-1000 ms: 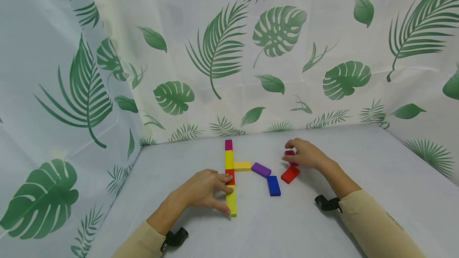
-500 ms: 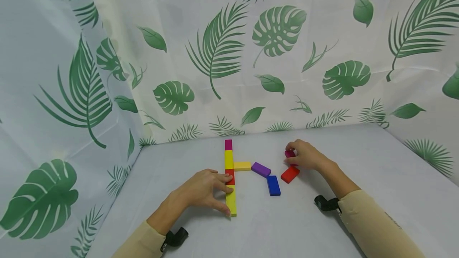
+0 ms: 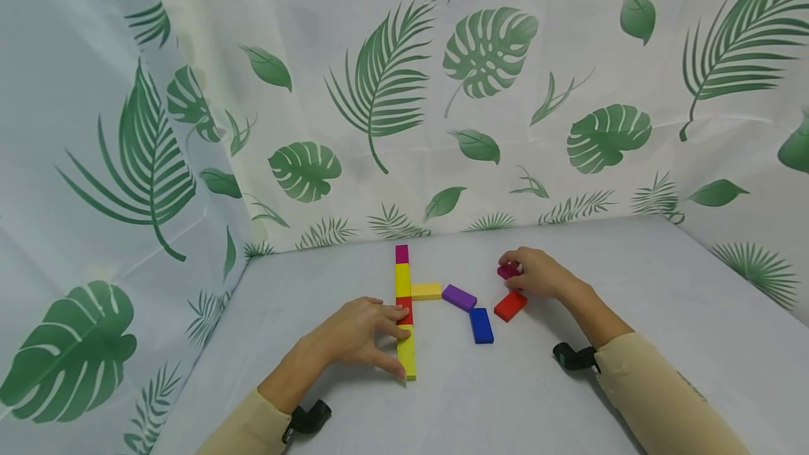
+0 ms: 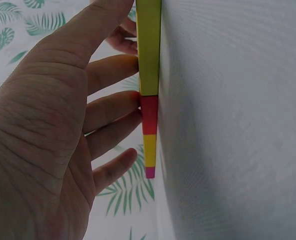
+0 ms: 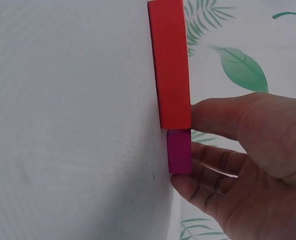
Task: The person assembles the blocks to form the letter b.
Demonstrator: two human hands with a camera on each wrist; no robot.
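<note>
A straight row of blocks on the left runs away from me: a near yellow block (image 3: 407, 360), a red block (image 3: 407, 319), another yellow block (image 3: 403, 280) and a magenta block (image 3: 402, 253) at the far end. My left hand (image 3: 354, 332) lies along it with loosely extended fingers, fingertips touching the side of the row in the left wrist view. Over on the right, my right hand (image 3: 538, 274) pinches a second magenta block (image 5: 179, 151) between thumb and fingers. That block sits just beyond a loose red block (image 5: 171, 65), its far side partly covered by fingers.
From the row, a light orange block (image 3: 426, 291) sticks out to the right. A purple block (image 3: 459, 297) lies slanted at its end, followed by a blue block (image 3: 482, 326) angled towards me. A leaf-printed cloth (image 3: 392, 195) rises behind the white table (image 3: 455, 399).
My right fingers have closed on the second magenta block and turned it, its end shifting slightly left. The left hand and the row have stayed in place.
</note>
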